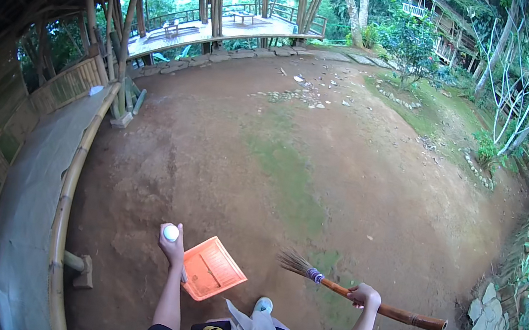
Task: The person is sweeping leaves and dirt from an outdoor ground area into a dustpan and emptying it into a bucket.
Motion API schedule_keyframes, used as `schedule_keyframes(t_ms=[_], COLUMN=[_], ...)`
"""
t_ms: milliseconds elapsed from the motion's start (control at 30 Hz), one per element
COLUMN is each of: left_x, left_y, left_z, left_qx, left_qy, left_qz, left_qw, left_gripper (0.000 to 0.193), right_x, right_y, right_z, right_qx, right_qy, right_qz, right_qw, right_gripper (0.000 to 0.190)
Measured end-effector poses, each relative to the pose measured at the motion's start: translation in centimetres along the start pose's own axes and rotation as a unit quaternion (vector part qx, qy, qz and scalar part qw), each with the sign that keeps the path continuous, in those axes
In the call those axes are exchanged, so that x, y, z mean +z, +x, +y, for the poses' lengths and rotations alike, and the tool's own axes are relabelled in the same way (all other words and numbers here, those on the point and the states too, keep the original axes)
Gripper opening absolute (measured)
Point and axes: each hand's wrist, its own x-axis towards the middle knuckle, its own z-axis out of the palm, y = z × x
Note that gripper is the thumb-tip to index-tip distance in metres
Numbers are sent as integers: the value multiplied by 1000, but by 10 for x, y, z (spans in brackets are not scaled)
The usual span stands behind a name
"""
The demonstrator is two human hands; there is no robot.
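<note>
My left hand (172,245) is closed around the handle of an orange plastic dustpan (214,269); the handle's white round end shows above my fist. The pan hangs to the right of that hand, over the bare earth. On the right, my right hand (365,296) grips the bamboo handle of a stick broom (409,318). Its bristles (294,261) point left, bound with a purple and white wrapping. Broom and dustpan are apart. One shoe (264,305) shows between them, below my light apron.
A bench with a bamboo edge (64,199) runs along the left. Small stones and litter (303,96) lie farther off on the dirt ground, before a raised bamboo deck (201,34). Flat rocks (492,317) and plants border the right side.
</note>
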Motion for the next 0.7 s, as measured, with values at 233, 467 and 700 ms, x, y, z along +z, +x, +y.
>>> schedule_keyframes(t_ms=[233,467,700], left_x=[142,321,514], left_y=[48,74,120], left_z=[4,-17,-35], left_qx=[-56,-74,-93], left_qy=[-5,-37,-39], left_qz=[-54,-84,-93], left_qw=[997,993,991], left_gripper=[32,32,32], right_x=[-112,-213,-352], right_y=[88,188,286], right_z=[-31,-69,-141], right_qx=[23,36,49], right_qy=[-5,60,67], right_qz=[8,-7,-4], right_qw=[1000,998,997], right_gripper=[29,34,35])
